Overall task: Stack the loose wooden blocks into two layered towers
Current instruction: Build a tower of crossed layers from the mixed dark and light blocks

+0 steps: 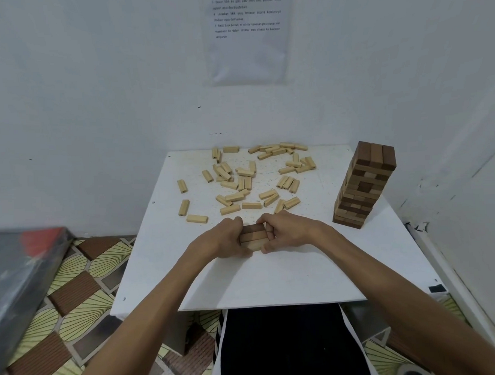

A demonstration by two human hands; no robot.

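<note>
Pale wood is pretty much everywhere on your white square tabletop [273, 277] in the head view. You've got a small stack of pale wooden blocks [252, 238] sitting on the near-middle of the table, and both hands are on it. Your left hand [227, 239] curls round its left end and your right hand [285, 231] curls round its right end. That squeezes the stack between them, fingers bent over the top and thumbs low at the front. The blocks on top run left to right, side by side. I can't tell how many layers there are, since your fingers cover the ends.

Behind your hands, the loose pale wooden blocks [248, 176] lie scattered across the far half of the table. Some touch or overlap, and a few sit on their own at the left. A tall tower of dark and light brown wooden blocks [365, 188] stands on the right side, well apart from your hands. A printed white sheet of paper [248, 37] hangs on the wall behind, and patterned flooring [74, 280] shows at the left.
</note>
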